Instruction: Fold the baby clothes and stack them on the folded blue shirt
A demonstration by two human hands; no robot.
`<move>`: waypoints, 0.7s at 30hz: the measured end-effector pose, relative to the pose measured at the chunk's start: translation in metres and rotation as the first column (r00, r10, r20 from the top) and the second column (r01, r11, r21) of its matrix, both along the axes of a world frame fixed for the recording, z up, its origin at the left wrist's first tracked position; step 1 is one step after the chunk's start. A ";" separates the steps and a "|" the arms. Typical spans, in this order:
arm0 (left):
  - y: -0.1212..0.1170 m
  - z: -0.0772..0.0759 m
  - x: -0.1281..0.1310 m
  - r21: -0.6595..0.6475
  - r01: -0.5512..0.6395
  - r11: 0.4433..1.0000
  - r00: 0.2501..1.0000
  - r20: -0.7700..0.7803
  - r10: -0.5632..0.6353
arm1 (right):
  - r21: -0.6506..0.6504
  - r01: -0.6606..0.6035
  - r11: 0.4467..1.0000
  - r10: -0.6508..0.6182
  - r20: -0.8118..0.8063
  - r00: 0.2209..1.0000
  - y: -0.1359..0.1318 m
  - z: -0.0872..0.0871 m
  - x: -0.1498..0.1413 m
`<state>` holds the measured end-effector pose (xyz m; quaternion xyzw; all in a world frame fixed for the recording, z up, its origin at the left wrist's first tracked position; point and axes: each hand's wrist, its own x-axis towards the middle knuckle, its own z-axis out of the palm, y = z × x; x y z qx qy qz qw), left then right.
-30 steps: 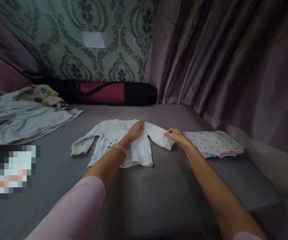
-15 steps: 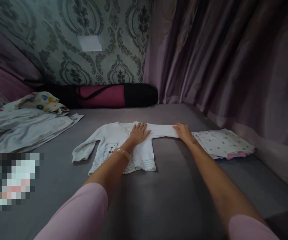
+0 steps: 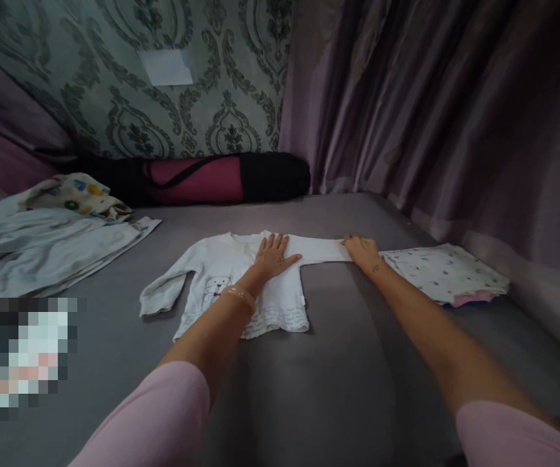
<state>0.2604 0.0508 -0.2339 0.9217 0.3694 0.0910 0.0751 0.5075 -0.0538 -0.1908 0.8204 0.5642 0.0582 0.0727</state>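
A small white long-sleeved shirt (image 3: 280, 298) with a bear print lies spread on the grey sheet (image 3: 319, 389). My left hand (image 3: 273, 256) presses flat on its upper chest near the right shoulder, fingers apart. At the end of the sleeve on the right, my right hand (image 3: 361, 251) is closed around the cuff, holding the sleeve stretched straight out. The other sleeve, on the left, lies loose and bent downward. My left forearm covers part of the shirt's front and print.
Folded patterned clothes (image 3: 448, 272) are stacked just right of my right hand. A heap of loose clothes (image 3: 41, 246) lies on the left. Along the wall rests a long black and pink bag (image 3: 197, 178). Purple curtains (image 3: 358, 97) hang at the right.
The right sleeve looks a little straighter, with my right hand slightly farther right. My left hand stays flat on the chest, thumb spread wider. The view has shifted slightly.
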 end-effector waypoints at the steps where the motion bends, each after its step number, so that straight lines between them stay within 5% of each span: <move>1: -0.001 0.000 0.000 0.004 -0.001 1.000 1.000 0.002 0.001 | -0.007 -0.021 1.000 0.021 0.004 1.000 0.001 0.000 0.002; 7: 0.000 0.006 0.003 -0.046 0.001 0.999 1.000 -0.030 -0.003 | 0.003 0.082 0.997 -0.081 -0.135 0.988 0.012 -0.003 0.008; 12: 0.005 0.037 -0.008 -0.246 0.001 0.969 1.000 0.012 0.002 | -0.085 0.223 0.971 -0.239 -0.316 0.918 0.011 0.016 0.011; 16: -0.008 0.059 -0.075 -0.082 0.044 0.996 0.963 0.269 -0.020 | 0.134 0.240 0.961 -0.184 -0.337 0.923 -0.018 0.025 -0.009; 18: -0.023 0.063 -0.127 -0.108 -0.053 0.993 0.966 0.247 0.078 | 0.268 0.221 0.938 -0.102 -0.396 0.913 -0.038 0.022 -0.032; 21: -0.049 0.061 -0.205 -0.187 -0.290 0.939 0.930 0.174 0.322 | 0.232 0.181 0.956 0.001 -0.617 0.787 -0.066 0.012 -0.076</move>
